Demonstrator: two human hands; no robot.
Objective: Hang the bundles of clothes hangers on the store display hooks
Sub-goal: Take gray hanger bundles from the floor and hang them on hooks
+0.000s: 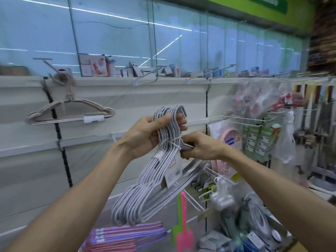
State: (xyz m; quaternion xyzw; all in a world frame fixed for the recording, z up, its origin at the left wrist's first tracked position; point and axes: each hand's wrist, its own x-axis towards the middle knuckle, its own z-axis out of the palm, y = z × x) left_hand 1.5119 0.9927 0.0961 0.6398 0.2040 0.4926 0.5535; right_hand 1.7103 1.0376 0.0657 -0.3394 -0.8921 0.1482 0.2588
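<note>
A bundle of grey clothes hangers (151, 180), tied with white string and carrying a paper label, is held up in front of the white display wall. My left hand (147, 135) grips the bunched hook ends near the top. Just below the tie, my right hand (201, 148) clasps the shoulder of the same bundle. A beige bundle of hangers (69, 113) hangs on a display hook (47, 64) at the upper left. An empty display hook (151, 73) juts out from the top rail above my hands.
More empty wire hooks (214, 74) line the top rail to the right. Packaged goods (258, 102) hang at right, pink and purple hanger bundles (116, 237) lie below, and small boxes (98, 67) stand on the top ledge.
</note>
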